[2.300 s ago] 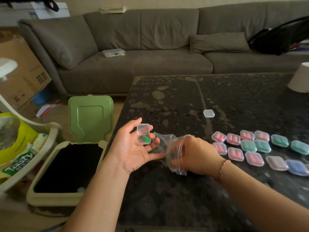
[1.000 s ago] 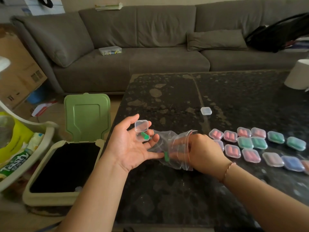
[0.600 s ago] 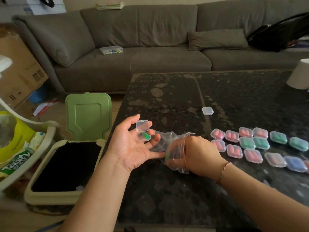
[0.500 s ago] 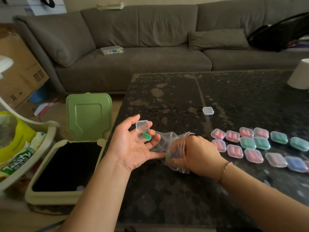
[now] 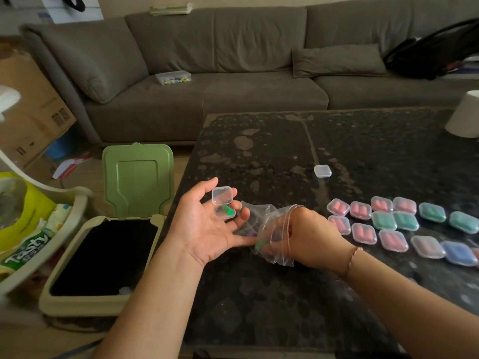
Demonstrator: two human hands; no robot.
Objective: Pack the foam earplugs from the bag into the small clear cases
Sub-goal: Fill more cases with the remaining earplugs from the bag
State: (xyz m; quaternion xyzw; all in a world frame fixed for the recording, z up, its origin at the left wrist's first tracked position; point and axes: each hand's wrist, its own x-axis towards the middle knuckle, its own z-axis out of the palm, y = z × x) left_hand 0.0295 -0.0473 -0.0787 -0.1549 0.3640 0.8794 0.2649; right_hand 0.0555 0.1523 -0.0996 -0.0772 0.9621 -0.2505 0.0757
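My left hand (image 5: 204,229) lies palm up over the table's left edge and carries an open small clear case (image 5: 223,206) on its fingers, lid raised, with one green earplug (image 5: 228,210) inside. Its lower fingers also touch the clear zip bag (image 5: 269,229). My right hand (image 5: 308,239) is pushed inside that bag, fingers closed around a green earplug (image 5: 260,245) near the bag's bottom. To the right, several closed cases (image 5: 383,220) filled with pink, green and blue plugs lie in rows. One empty closed case (image 5: 322,171) sits alone further back.
The dark stone table (image 5: 259,294) fills the right side. A beige bin (image 5: 77,301) with its green lid (image 5: 137,177) raised stands at the table's left edge. A white cup-like object (image 5: 464,115) sits far right. A grey sofa (image 5: 233,73) is behind.
My right hand has worked inside the bag and now pinches a green plug at its bottom. The left hand and the open case stay almost still.
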